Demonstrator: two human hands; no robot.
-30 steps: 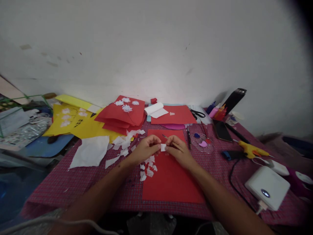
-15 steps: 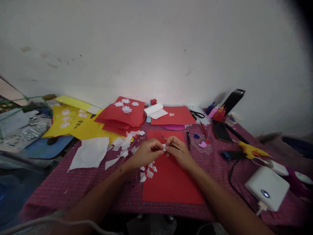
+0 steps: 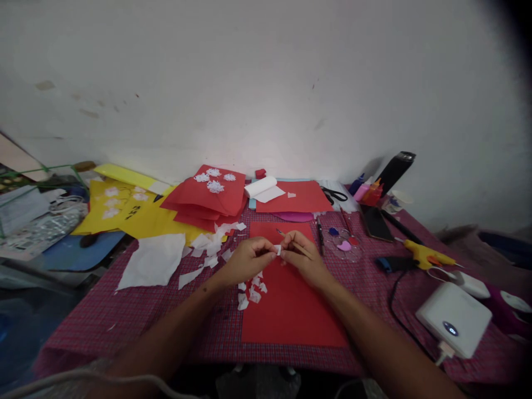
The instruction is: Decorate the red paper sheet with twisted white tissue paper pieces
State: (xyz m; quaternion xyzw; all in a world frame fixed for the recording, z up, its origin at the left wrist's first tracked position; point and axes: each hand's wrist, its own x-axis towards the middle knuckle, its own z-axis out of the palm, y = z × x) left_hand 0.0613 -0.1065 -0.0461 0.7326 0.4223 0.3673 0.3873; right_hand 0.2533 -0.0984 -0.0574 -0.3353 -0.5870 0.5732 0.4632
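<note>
Between the fingertips of both hands is a small piece of white tissue paper (image 3: 278,250). My left hand (image 3: 250,259) pinches its left side, fingers closed. With thumb and fingers closed, my right hand (image 3: 302,256) grips the other side; a thin paintbrush-like stick (image 3: 281,232) also rests in its fingers, tip pointing away to the left. Below both hands lies a sheet of red paper (image 3: 295,310). Several torn white scraps (image 3: 254,293) are scattered along its left edge, near my left wrist.
White tissue (image 3: 152,260) and torn strips lie left. Behind are red cards (image 3: 208,199) with white flowers, yellow paper (image 3: 153,221) and a tissue roll (image 3: 261,186). To the right are a paint palette (image 3: 344,245), scissors (image 3: 334,195), paint bottles (image 3: 372,192), a glue gun (image 3: 426,255) and a power bank (image 3: 455,318).
My hands stay in nearly the same place, still pinching the white piece. The stick in my right hand has tilted slightly and shows more clearly.
</note>
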